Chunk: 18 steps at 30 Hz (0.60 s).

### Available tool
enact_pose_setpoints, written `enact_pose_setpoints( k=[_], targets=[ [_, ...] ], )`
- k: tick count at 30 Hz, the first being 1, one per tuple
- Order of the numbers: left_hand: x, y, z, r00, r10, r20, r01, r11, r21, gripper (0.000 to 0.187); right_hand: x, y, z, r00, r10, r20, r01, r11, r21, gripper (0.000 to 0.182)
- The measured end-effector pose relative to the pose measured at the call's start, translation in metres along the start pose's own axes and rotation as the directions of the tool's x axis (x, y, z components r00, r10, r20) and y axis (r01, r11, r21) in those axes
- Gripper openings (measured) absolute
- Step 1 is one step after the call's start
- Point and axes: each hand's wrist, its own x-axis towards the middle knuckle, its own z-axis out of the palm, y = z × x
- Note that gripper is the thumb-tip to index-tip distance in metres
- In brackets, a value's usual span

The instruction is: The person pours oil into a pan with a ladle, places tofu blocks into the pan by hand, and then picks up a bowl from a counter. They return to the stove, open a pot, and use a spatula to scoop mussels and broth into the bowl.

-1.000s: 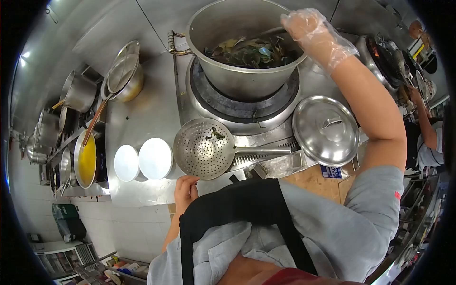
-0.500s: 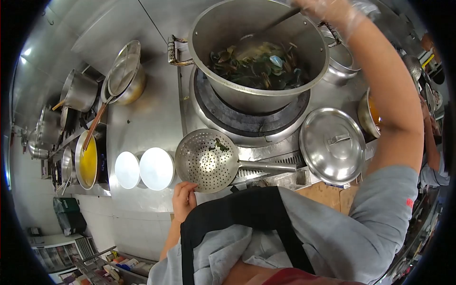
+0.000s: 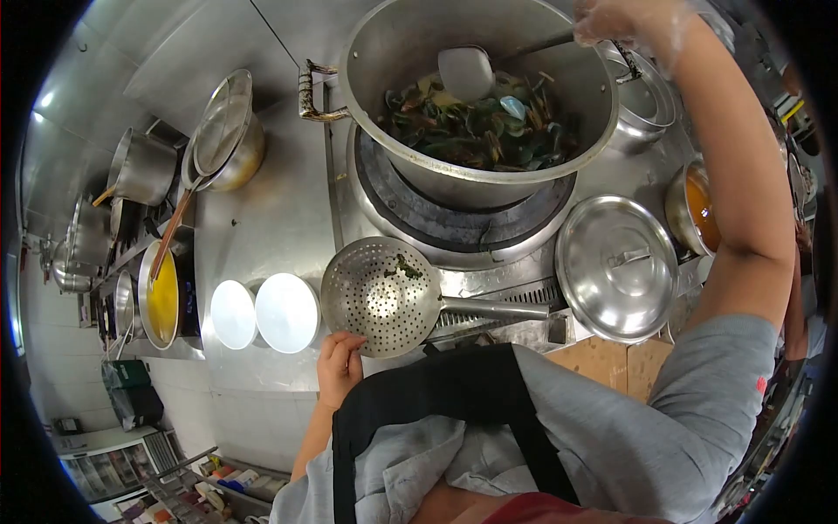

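Note:
A large metal pot [image 3: 410,166] stands tilted in my view on a round stove burner [image 3: 384,205]. Dark mussels [image 3: 524,144] lie in broth inside it. My right hand [image 3: 621,24], in a clear plastic glove, is closed around the handle of a wok spatula [image 3: 466,72]; its flat blade hangs above the mussels. My left hand [image 3: 339,368] pinches the near rim of a perforated skimmer [image 3: 371,293], which rests on the counter with its handle pointing right. A scrap of dark green leaf [image 3: 402,267] sticks inside the skimmer.
Two white bowls [image 3: 288,313] sit left of the skimmer. A metal lid [image 3: 617,268] leans right of the burner, near a pan of orange liquid [image 3: 701,210]. On the left are a pan of yellow liquid [image 3: 162,301] and a strainer over a bowl [image 3: 223,131].
The spatula blade has come up out of the mussels into view. My right hand has shifted slightly right. My left hand and the skimmer stay put.

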Motion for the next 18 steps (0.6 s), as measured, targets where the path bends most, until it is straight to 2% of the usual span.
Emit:
enact_pose_setpoints(
  k=[1, 2, 5, 6, 8, 11, 15, 16, 17, 18],
  targets=[
    [0.0, 0.002, 0.001, 1.0, -0.001, 0.003, 0.001, 1.0, 0.0, 0.03, -0.006, -0.006, -0.002, 0.998, -0.011, 0.059, 0.007, 0.998, 0.062, 0.036],
    [0.001, 0.004, 0.001, 1.0, -0.004, 0.021, 0.004, 1.0, 0.003, 0.03, -0.013, -0.008, -0.006, 0.995, -0.091, 0.047, 0.09, 0.996, 0.024, 0.035],
    [0.003, 0.006, 0.006, 0.999, -0.013, 0.047, 0.015, 1.0, -0.028, 0.03, -0.021, -0.026, -0.006, 0.993, -0.073, 0.096, 0.073, 0.997, 0.007, 0.032],
    [0.002, 0.005, 0.009, 0.998, -0.026, 0.061, 0.03, 0.998, -0.063, 0.03, -0.029, -0.029, 0.003, 0.995, -0.089, -0.049, 0.09, 0.996, 0.015, 0.031],
    [0.004, 0.009, 0.01, 0.999, -0.005, 0.044, 0.007, 0.999, -0.049, 0.03, -0.031, -0.026, 0.01, 0.989, -0.118, -0.085, 0.118, 0.993, -0.007, 0.03],
    [0.005, 0.008, 0.005, 0.999, -0.001, 0.039, 0.003, 0.999, -0.04, 0.03, -0.014, -0.012, 0.008, 0.971, -0.239, -0.017, 0.236, 0.967, -0.1, 0.029],
    [0.007, 0.004, 0.001, 0.998, -0.044, 0.039, 0.045, 0.999, -0.029, 0.03, 0.021, -0.005, 0.007, 0.852, -0.509, 0.125, 0.524, 0.825, -0.213, 0.028],
    [0.008, 0.001, 0.001, 0.998, -0.034, 0.045, 0.036, 0.999, -0.032, 0.03, 0.021, -0.015, 0.013, 0.857, -0.5, 0.127, 0.516, 0.831, -0.209, 0.028],
    [0.01, -0.002, 0.006, 1.0, -0.009, 0.029, 0.01, 1.0, -0.025, 0.029, 0.027, -0.033, 0.023, 0.931, -0.334, 0.148, 0.336, 0.942, 0.014, 0.037],
    [0.012, -0.003, 0.01, 1.0, 0.014, 0.008, -0.014, 1.0, -0.018, 0.029, 0.031, -0.045, 0.03, 0.964, -0.169, 0.204, 0.122, 0.967, 0.225, 0.051]
  ],
)
